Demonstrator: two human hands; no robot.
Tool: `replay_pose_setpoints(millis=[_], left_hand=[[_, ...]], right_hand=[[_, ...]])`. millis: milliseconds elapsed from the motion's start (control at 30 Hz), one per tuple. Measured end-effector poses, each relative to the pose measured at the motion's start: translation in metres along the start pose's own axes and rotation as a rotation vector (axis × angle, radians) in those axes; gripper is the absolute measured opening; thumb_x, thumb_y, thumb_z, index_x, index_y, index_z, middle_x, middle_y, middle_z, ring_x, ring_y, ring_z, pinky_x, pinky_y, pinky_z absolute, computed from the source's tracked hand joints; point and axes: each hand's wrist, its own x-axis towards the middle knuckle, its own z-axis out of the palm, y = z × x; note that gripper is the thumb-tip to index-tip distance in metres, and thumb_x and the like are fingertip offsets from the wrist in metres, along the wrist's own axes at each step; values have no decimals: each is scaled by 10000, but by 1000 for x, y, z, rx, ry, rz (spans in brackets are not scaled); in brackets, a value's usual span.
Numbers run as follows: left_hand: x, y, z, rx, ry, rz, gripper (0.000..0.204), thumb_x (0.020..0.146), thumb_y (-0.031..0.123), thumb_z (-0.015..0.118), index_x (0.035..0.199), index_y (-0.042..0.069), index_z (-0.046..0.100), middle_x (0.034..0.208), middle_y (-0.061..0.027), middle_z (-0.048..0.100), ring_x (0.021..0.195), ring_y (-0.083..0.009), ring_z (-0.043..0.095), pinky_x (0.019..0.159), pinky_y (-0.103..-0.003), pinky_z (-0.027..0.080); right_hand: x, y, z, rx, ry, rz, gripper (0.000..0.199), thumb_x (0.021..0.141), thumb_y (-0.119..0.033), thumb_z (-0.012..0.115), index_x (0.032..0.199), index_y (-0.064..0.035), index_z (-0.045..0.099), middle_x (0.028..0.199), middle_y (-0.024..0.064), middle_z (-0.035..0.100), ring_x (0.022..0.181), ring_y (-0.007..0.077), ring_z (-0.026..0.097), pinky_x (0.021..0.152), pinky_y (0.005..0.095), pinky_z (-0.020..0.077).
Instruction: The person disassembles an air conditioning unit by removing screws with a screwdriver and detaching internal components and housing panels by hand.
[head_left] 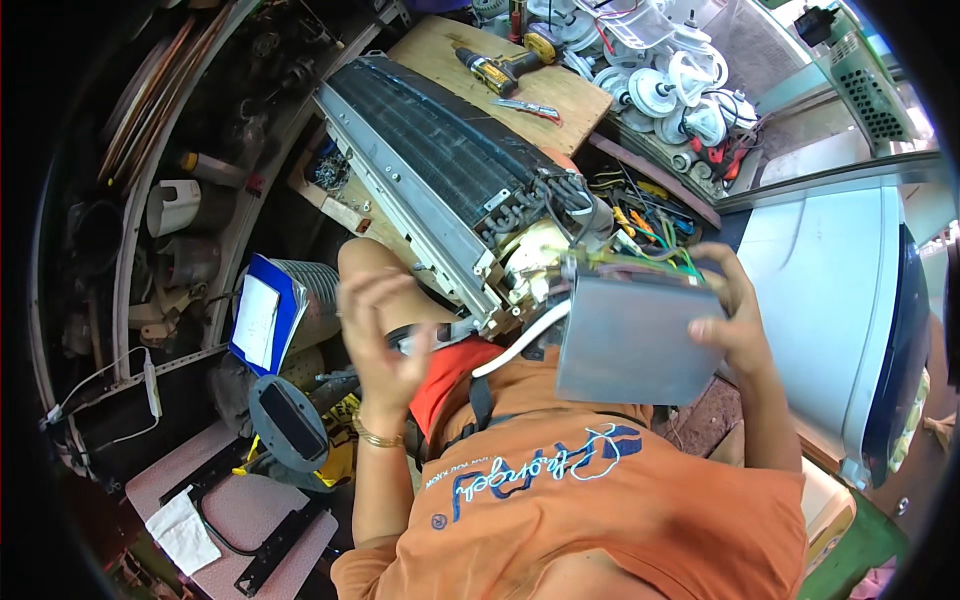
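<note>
My right hand (738,318) grips the right edge of a grey metal box (640,342) in front of my torso, thumb on its face. Green and yellow wires show along the box's top, slightly blurred. A white hose or thick cable (522,342) curves from beside the box toward my lap. My left hand (385,335) is raised over my thigh with its fingers spread and nothing in it, a little smeared by motion. Beyond both hands lies a long air conditioner indoor unit (425,150), with dark coil fins, a pale frame and bent copper tubes at its near end.
A cordless drill (497,70) and a utility knife (530,110) lie on the wooden board (575,92). Several white motor-like parts (655,90) are piled at far right. A white appliance panel (815,290) stands right. At left are shelves and a blue folder (265,310).
</note>
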Motion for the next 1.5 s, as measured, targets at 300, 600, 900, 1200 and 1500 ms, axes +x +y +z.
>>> replay_pose_setpoints(millis=[300,600,900,1200,1500], left_hand=[[19,38,0,-113,-102,449,795,651,327,917,1369,157,621,1426,-190,530,1292,-419,536,1058,-517,469],[6,-23,29,-674,265,-72,336,937,127,745,1232,-11,659,1085,-9,682,971,-89,617,865,-259,494],[41,-50,33,-973,317,-703,329,994,367,662,1102,57,668,985,-72,716,827,-170,715,711,-307,590],[66,-112,37,-881,148,-1090,452,872,574,731,1002,148,657,734,51,622,750,-103,613,666,-286,440],[85,-124,27,-710,-153,-1056,472,922,581,641,988,115,674,762,7,714,635,-87,638,561,-231,437]], right_hand=[[54,-49,5,318,-214,285,650,880,-374,731,1355,32,552,1227,166,652,1104,239,652,974,400,537],[126,-139,72,41,-583,300,840,978,-634,452,1484,27,346,1263,201,530,832,323,720,632,432,658],[228,-158,124,-251,-639,174,483,987,-449,618,1137,10,604,788,76,711,493,57,618,370,189,454],[278,-136,140,-222,-568,36,488,1001,-354,619,1311,20,568,925,119,708,557,105,644,452,221,529],[299,-119,74,-82,-371,-253,458,1018,-307,599,1398,-54,556,950,54,684,641,91,659,567,234,589]])
